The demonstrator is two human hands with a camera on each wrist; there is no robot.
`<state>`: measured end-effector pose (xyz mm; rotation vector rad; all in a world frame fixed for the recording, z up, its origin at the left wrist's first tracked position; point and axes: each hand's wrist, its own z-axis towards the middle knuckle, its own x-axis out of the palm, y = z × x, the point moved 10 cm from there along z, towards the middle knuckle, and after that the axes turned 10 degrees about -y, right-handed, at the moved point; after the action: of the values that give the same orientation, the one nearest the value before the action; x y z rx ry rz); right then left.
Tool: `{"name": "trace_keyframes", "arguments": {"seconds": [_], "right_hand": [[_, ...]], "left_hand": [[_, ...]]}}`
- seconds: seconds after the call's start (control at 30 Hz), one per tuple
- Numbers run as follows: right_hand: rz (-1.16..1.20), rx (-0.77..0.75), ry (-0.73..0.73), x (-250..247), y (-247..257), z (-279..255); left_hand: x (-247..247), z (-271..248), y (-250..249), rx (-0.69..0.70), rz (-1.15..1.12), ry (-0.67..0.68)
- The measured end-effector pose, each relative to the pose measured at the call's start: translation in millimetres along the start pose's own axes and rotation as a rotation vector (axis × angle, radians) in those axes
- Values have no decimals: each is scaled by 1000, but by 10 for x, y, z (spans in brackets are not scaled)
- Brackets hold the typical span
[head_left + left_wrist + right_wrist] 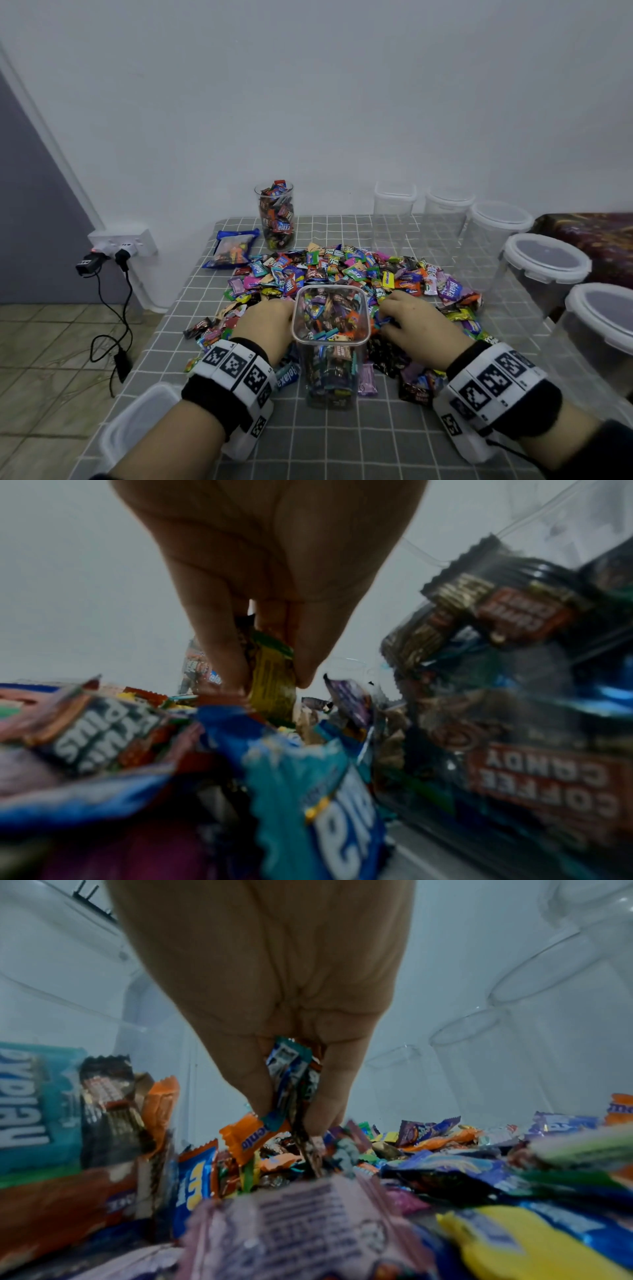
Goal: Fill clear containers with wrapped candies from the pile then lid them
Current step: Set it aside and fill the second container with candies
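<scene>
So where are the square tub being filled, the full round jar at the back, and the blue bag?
square tub [363, 339]: head view, on its clear right rim.
round jar [276, 219]: head view, mid wall, candies showing through.
blue bag [233, 250]: head view, middle of its see-through front.

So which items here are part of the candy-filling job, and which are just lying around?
Part of the job:
- candy pile
- square container being filled
- full round jar, unlidded
- lidded empty containers
- loose lid
- left hand, right hand, each pinching candies

Lying about:
- blue candy bag
- wall socket with chargers
</scene>
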<state>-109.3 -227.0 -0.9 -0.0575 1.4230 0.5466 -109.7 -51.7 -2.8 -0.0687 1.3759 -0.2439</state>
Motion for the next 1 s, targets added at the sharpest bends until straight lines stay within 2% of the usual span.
{"name": "trace_keyframes", "arguments": {"seconds": [0.37, 0.67, 0.8, 1.0], "right_hand": [[148, 18, -218, -382, -24, 27], [285, -98, -506, -962, 284, -85], [320, -218, -537, -1069, 585, -183], [287, -357, -477, -949, 910, -220]], "left_hand": [[-157, -35, -38, -19, -38, -78], [-165, -35, -70, 1, -18, -100], [-169, -35, -56, -6, -30, -97], [-163, -30, -50, -10, -57, -107]]}}
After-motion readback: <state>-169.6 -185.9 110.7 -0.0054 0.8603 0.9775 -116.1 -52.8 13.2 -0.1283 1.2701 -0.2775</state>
